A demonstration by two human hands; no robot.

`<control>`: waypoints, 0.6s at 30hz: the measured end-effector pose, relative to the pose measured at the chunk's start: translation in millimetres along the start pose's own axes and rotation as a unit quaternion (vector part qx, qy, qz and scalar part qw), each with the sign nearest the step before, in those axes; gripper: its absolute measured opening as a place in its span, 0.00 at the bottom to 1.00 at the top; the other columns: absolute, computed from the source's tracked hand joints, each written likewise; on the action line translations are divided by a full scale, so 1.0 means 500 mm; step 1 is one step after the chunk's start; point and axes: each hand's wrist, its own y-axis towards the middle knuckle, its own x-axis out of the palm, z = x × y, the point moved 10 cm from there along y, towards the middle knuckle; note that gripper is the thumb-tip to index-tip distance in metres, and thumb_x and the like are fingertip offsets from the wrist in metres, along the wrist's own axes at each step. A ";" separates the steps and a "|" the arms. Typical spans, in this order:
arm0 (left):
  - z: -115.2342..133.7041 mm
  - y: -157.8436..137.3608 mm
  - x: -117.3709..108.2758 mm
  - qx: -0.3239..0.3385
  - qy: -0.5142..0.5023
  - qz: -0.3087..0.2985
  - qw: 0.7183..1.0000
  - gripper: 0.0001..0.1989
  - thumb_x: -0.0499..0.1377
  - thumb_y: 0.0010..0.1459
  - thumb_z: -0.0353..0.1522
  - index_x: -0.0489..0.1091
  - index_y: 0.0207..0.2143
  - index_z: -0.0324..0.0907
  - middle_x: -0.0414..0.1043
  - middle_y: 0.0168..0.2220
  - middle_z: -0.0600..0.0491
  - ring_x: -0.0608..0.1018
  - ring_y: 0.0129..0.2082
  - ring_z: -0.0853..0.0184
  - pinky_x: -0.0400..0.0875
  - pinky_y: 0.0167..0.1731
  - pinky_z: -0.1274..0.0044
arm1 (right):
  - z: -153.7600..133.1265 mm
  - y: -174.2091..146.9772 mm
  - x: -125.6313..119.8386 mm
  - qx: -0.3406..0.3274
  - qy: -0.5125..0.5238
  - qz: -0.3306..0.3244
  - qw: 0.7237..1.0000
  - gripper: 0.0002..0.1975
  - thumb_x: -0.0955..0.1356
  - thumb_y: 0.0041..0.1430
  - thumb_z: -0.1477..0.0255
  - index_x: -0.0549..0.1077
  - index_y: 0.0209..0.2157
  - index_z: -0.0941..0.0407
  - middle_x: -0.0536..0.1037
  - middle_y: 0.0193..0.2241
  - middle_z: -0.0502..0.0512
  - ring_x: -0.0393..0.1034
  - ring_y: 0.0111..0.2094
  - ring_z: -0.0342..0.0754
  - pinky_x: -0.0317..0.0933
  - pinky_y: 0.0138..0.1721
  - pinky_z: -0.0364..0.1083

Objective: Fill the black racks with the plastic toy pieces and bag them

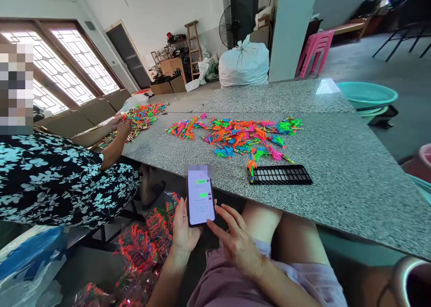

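Observation:
My left hand (183, 233) is wrapped round a smartphone (201, 197), upright above my lap, its lit screen showing a chat with green bubbles. My right hand (238, 244) holds nothing; its fingers are stretched apart, one fingertip at the lower edge of the screen. Beyond the phone, on the speckled stone table (343, 163), lies a heap of bright plastic toy guns (239, 134) in orange, green, pink and blue. A black slotted rack (283, 174) sits at the table's near edge, with one orange toy (252, 163) standing at its left end.
At the left, a person (60, 177) in a floral garment handles pieces from another pile (144, 116). Clear bags of orange-topped toys (144, 239) rest below the table. A white sack (244, 62) stands at the back; green basins (367, 94) are on the right.

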 end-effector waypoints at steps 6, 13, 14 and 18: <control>-0.003 0.000 -0.009 -0.009 0.000 -0.003 1.000 0.21 0.53 0.63 0.45 0.74 0.50 0.41 0.80 0.41 0.46 0.79 0.48 0.52 0.68 0.54 0.61 | -0.001 -0.002 0.007 -0.001 -0.007 -0.011 1.000 0.30 0.61 0.51 0.86 0.71 0.56 0.56 0.63 0.60 0.63 0.52 0.63 0.57 0.65 0.56 0.61; -0.001 -0.004 -0.018 -0.011 -0.019 0.008 1.000 0.21 0.52 0.64 0.44 0.73 0.50 0.41 0.79 0.43 0.44 0.78 0.49 0.51 0.70 0.52 0.58 | -0.003 0.000 0.000 0.000 -0.007 0.003 1.000 0.29 0.60 0.53 0.86 0.72 0.55 0.56 0.63 0.60 0.63 0.53 0.63 0.56 0.66 0.56 0.60; 0.000 -0.004 -0.019 -0.010 -0.021 0.009 1.000 0.21 0.51 0.65 0.43 0.72 0.51 0.41 0.79 0.44 0.44 0.78 0.49 0.51 0.70 0.52 0.58 | -0.003 0.000 0.001 0.001 -0.008 0.003 1.000 0.29 0.60 0.53 0.86 0.72 0.55 0.56 0.63 0.59 0.63 0.53 0.63 0.56 0.66 0.55 0.60; 0.001 -0.006 -0.015 -0.007 -0.026 0.000 1.000 0.21 0.52 0.65 0.43 0.73 0.51 0.41 0.78 0.44 0.44 0.78 0.49 0.52 0.69 0.53 0.58 | -0.004 -0.002 0.007 0.002 -0.007 -0.006 1.000 0.30 0.60 0.51 0.86 0.71 0.55 0.56 0.63 0.60 0.63 0.53 0.63 0.56 0.66 0.55 0.59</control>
